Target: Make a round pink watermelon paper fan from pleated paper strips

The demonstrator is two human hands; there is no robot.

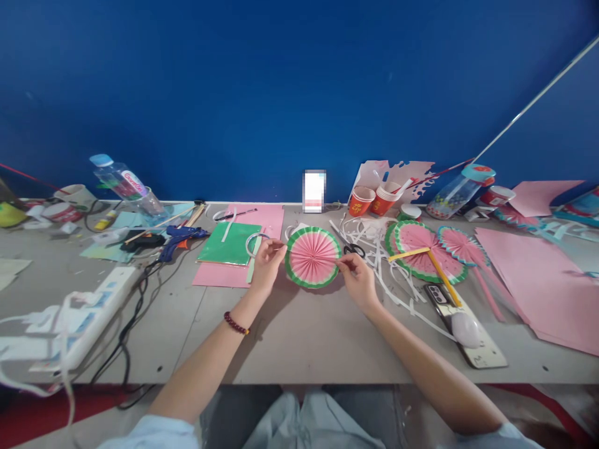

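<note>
A round pleated paper fan (312, 257), pink in the middle with a green rim, is held up above the table between my two hands. My left hand (269, 262) pinches its left edge with the fingertips. On the opposite edge, my right hand (358, 277) grips the rim between thumb and fingers. Just behind the right hand lie black-handled scissors (354, 250). A roll of tape (255, 244) stands close behind my left hand, beside a green paper pack (231, 243) on pink sheets.
To the right lie white paper strips (369, 234), finished watermelon-patterned fans (421, 249), a phone (484, 343) and pink paper (538, 280). At left are a blue glue gun (180, 240), a power strip (100, 318) and a bottle (131, 184). Red paper cups (361, 201) stand at the back.
</note>
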